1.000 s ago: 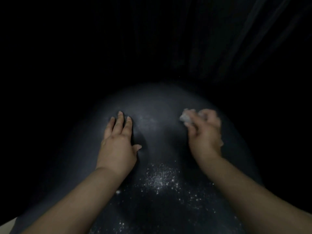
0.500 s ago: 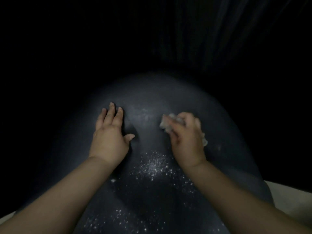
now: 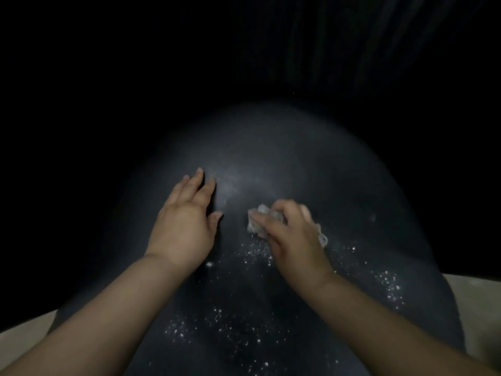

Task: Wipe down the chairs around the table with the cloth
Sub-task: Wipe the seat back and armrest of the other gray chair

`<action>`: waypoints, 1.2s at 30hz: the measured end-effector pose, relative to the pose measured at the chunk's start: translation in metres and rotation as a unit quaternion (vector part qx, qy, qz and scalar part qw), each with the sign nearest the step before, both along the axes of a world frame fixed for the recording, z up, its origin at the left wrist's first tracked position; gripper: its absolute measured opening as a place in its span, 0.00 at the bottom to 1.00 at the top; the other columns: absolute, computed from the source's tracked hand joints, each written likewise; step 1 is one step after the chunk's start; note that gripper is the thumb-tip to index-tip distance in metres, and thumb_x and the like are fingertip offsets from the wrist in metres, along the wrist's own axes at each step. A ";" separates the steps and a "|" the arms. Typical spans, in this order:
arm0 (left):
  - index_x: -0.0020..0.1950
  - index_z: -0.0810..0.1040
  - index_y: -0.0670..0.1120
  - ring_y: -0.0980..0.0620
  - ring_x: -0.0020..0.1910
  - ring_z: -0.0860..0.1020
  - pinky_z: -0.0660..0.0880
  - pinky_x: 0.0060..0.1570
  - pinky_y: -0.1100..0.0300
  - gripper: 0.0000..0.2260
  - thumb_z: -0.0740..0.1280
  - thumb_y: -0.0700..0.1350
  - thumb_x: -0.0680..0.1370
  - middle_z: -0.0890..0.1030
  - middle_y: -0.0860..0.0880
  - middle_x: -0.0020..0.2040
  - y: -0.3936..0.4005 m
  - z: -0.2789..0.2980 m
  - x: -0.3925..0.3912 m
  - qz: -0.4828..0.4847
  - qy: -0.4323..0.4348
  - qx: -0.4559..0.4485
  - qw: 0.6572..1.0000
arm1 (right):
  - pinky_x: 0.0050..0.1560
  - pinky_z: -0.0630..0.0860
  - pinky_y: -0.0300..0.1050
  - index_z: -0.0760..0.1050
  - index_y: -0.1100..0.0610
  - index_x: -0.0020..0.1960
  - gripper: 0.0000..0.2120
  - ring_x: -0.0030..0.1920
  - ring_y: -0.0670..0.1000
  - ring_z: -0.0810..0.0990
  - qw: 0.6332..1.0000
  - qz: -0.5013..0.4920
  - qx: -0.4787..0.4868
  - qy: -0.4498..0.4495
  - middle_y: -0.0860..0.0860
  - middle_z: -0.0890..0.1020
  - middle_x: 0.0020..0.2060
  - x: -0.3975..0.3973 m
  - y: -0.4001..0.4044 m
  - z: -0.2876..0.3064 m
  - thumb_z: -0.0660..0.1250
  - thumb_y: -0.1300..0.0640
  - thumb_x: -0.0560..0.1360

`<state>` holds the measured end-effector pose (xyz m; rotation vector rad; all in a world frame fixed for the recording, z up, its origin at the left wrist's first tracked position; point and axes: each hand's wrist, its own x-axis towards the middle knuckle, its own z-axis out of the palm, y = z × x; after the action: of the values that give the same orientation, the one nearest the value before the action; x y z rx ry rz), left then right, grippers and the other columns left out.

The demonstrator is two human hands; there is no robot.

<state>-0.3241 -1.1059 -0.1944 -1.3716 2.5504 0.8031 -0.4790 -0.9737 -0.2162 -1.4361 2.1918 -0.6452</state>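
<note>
Head view, only cam. Very dark scene, one lit patch in the middle.

Chair [image 3: 271, 158]: dark, rounded, matte surface fills the lit area; which part of the chair it is, can't tell. White specks [image 3: 254, 251] scattered over the near half, densest just below the right hand and along the lower right edge.

Left hand [image 3: 187, 223]: flat on the chair surface, palm down, fingers straight and slightly spread, thumb out toward the right. Holds nothing.

Right hand [image 3: 292, 237]: fingers curled round the cloth [image 3: 257, 221], pressing it onto the chair. Cloth is a small whitish crumpled wad; one part sticks out past the fingertips on the left, another bit shows at the outer side of the hand on the right.

Hands are near each other, not touching; the cloth sits between them, just beside the left thumb tip.

Both forearms come in from the bottom corners, bare.

Pale surface [image 3: 482, 302] visible at lower right and lower left behind the chair edge; too dim to identify. Faint vertical folds or ridges [image 3: 352, 50] at top right, otherwise black background.
</note>
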 end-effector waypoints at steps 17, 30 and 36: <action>0.77 0.60 0.50 0.47 0.77 0.51 0.55 0.74 0.47 0.26 0.63 0.48 0.80 0.53 0.50 0.79 0.020 0.005 0.066 0.005 -0.035 0.005 0.999 | 0.49 0.72 0.47 0.81 0.50 0.58 0.15 0.48 0.59 0.71 0.997 0.007 -0.038 0.061 0.57 0.75 0.50 -0.006 0.020 0.006 0.70 0.61 0.74; 0.75 0.64 0.48 0.45 0.76 0.54 0.55 0.74 0.50 0.25 0.64 0.44 0.79 0.57 0.48 0.78 0.058 0.019 0.103 0.111 -0.016 -0.022 0.993 | 0.55 0.71 0.50 0.80 0.48 0.60 0.14 0.52 0.54 0.69 0.996 0.078 -0.033 0.021 0.55 0.73 0.52 0.021 0.015 0.002 0.69 0.58 0.75; 0.76 0.63 0.49 0.47 0.76 0.53 0.52 0.75 0.52 0.24 0.62 0.44 0.80 0.56 0.49 0.78 0.077 0.021 0.119 0.196 -0.003 -0.034 0.980 | 0.59 0.64 0.35 0.77 0.50 0.63 0.16 0.50 0.40 0.63 0.991 0.126 -0.042 -0.028 0.53 0.70 0.56 0.078 -0.021 -0.007 0.65 0.56 0.76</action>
<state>-0.2049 -1.0293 -0.1729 -1.9321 2.3524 0.7675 -0.4006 -0.9943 -0.2230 -1.6828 1.9185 -0.6850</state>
